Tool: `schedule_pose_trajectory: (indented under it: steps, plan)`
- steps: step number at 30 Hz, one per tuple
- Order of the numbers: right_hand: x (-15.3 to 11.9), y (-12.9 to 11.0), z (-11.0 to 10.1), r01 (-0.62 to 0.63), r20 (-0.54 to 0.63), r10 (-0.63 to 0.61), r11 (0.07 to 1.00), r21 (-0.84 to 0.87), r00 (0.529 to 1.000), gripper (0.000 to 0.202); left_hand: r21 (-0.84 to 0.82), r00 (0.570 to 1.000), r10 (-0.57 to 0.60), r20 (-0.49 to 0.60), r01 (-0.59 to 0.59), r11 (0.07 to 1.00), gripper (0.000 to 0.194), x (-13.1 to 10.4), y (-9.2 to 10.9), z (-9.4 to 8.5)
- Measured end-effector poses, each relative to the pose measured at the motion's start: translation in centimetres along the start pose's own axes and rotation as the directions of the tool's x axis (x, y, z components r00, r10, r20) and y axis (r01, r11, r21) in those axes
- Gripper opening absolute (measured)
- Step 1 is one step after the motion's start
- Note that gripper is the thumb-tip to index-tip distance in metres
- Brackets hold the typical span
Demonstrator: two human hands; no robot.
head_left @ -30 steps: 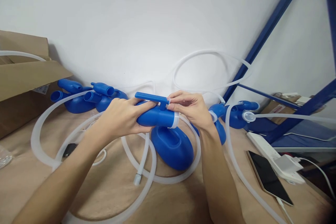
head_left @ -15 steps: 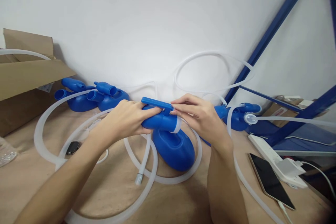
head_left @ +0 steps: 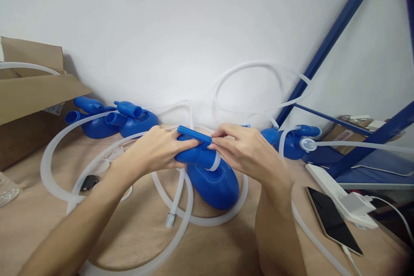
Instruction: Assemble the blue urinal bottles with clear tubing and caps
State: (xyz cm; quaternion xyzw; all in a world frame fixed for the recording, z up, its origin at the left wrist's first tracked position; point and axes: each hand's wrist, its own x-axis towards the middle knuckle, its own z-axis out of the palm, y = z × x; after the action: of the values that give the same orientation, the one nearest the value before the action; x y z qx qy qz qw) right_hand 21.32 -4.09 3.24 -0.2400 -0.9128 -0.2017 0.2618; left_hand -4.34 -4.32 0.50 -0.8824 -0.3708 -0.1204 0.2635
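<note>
A blue plastic piece [head_left: 196, 155] with a white ring at its open end and a long flat bar on top is wrapped by my left hand [head_left: 161, 146]. The thumb of that hand lies just under the bar. My right hand [head_left: 241, 146] pinches at the bar's right end; anything tiny between its fingertips is too small to make out. Directly below, a blue bottle [head_left: 213, 187] with a recessed middle lies on the table, and the held piece overlaps its upper part. A clear hose [head_left: 210, 221] loops around the bottle.
More blue bottles [head_left: 137, 123] stand at the back left beside a cardboard box [head_left: 32, 95], and others [head_left: 293, 144] at the right. A phone [head_left: 333, 220] and power strip [head_left: 326, 183] lie right. A hose connector [head_left: 170, 220] and black object [head_left: 89, 182] lie left.
The held blue piece has tipped, its ringed end now lower and turned more downward. My right hand has moved slightly down with it. The view has shifted a little.
</note>
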Motion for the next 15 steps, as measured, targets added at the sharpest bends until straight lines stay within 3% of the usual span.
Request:
schedule_pose_trajectory:
  steps: [7,11,15]
  plan:
    - [0.5,1.4,1.0,-0.065,-0.14,0.122,0.931,0.361,0.983,0.016,-0.017,0.992,-0.086,-0.089,0.085,0.996,0.056,-0.1,-0.4,0.5]
    - [0.6,2.4,1.5,-0.093,-0.201,0.219,0.862,0.498,0.955,0.019,-0.172,0.982,-0.155,-0.107,0.135,0.976,0.06,-0.2,-0.8,0.4]
    - [-0.5,3.3,0.1,-0.198,-0.077,0.283,0.817,0.542,0.956,0.029,-0.412,0.965,-0.204,-0.164,0.121,0.903,0.069,0.0,-1.4,-0.1]
